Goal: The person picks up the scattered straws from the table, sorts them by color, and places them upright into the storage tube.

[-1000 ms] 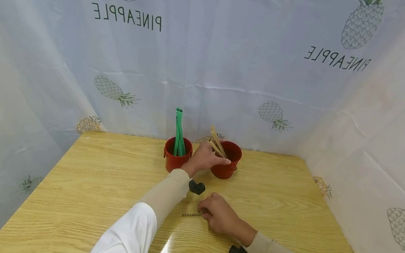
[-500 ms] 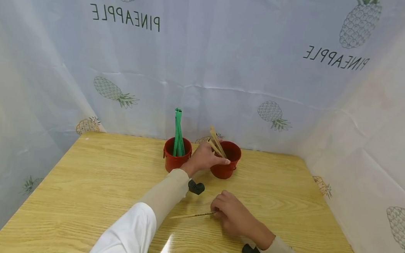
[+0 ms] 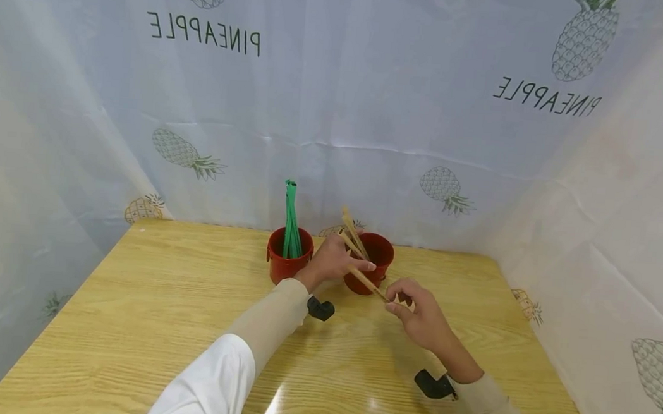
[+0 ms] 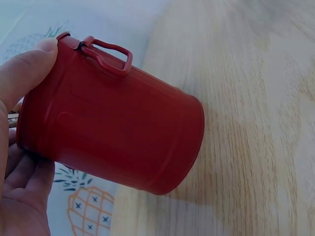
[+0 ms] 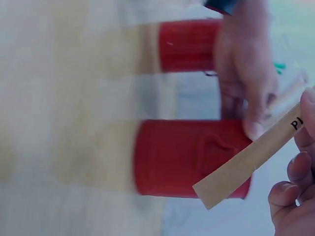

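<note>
At the back of the table, my left hand [image 3: 330, 257] holds the rim of the right red bucket [image 4: 123, 118], thumb on one side and fingers on the other. Several tan flat strips [image 3: 349, 219] lean out of that bucket past the hand. My right hand [image 3: 423, 317] pinches one more tan flat strip [image 5: 241, 164] by its end, with black letters printed near the fingers. The strip slants up to the left and overlaps the bucket's front in the head view. In the right wrist view its free end crosses the bucket's side.
A second red bucket [image 3: 285, 269] with several green strips [image 3: 291, 220] stands to the left, beside the left wrist. A white pineapple-print curtain [image 3: 337, 106] hangs behind the wooden table [image 3: 159, 323]. Black wrist-worn camera pieces [image 3: 434, 384] stick out from both wrists.
My right hand has lifted the tan strip off the table and moved it up and to the right, near the right bucket. The left hand stays at the bucket's rim.
</note>
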Demonstrator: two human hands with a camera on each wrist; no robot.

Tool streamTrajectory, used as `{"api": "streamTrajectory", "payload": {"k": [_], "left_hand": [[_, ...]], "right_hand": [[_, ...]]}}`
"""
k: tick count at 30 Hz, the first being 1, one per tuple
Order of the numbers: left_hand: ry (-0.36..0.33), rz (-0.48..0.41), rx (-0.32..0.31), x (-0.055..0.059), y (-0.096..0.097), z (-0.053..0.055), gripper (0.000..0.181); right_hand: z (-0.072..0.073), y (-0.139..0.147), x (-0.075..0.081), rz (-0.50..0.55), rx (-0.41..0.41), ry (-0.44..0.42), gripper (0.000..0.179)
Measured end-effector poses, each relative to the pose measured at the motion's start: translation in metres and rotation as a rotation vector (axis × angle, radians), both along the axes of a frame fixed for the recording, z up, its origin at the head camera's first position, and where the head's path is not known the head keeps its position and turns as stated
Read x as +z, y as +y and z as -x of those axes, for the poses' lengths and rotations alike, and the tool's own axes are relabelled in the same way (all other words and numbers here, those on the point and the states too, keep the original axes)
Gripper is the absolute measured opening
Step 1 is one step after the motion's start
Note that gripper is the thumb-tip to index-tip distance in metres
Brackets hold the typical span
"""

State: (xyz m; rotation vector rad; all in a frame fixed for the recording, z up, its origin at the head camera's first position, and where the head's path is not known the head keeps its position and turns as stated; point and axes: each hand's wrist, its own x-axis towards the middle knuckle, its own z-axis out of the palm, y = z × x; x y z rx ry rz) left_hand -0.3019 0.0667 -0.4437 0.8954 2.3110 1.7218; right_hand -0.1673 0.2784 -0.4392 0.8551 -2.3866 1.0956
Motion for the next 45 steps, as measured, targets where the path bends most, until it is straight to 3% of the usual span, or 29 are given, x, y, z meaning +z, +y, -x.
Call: {"api": "streamTrajectory", "payload": {"k": [7,10,18,27,37,45], "left_hand": [[0.001,-0.012,-0.016,-0.001,-0.001,0.001,0.056],[-0.005,-0.025,-0.025,-0.002,-0.001,0.003,0.061],[0.0,-0.024,-0.02,-0.002,0.0,-0.001,0.059],[-0.008,0.003,-0.052,0.0,0.003,-0.006,0.06],[-0.017,0.01,-0.046,0.001,0.004,-0.005,0.058],[-0.053,0.113,-0.011,0.007,-0.005,-0.009,0.056]], "right_hand": [[0.026,-0.002,0.024,0.182,-0.132,0.005,0.017],[0.039,-0.005,0.034,0.206,-0.195,-0.002,0.012],[0.067,-0.014,0.047,0.236,-0.259,-0.056,0.005],[0.088,-0.008,0.024,0.22,-0.32,-0.136,0.005],[0.099,-0.01,0.004,0.001,-0.396,-0.146,0.005],[0.099,-0.015,0.0,-0.092,-0.396,-0.119,0.018]]}}
